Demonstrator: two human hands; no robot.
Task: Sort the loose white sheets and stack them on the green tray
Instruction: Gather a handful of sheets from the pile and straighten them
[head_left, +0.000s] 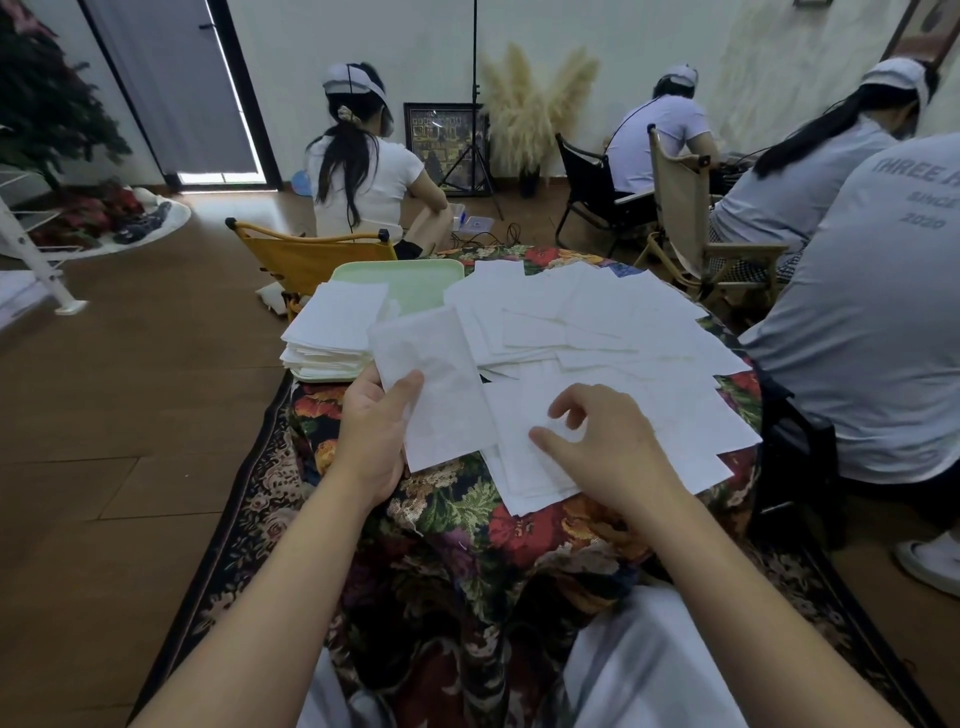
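Loose white sheets scattered over the floral-clothed surface, right of the green tray and reaching forward under the right hand. On the tray's near part, a squared stack of sheets, just beyond the left hand. Left hand gripping one held sheet by its left edge, thumb on top, fingers behind; sheet tilted up, its far corner overlapping the stack. Right hand hovering low over the nearest loose sheets, fingers loosely curled, thumb and forefinger apart, perhaps touching the top sheet — hard to tell. Nothing clasped in it.
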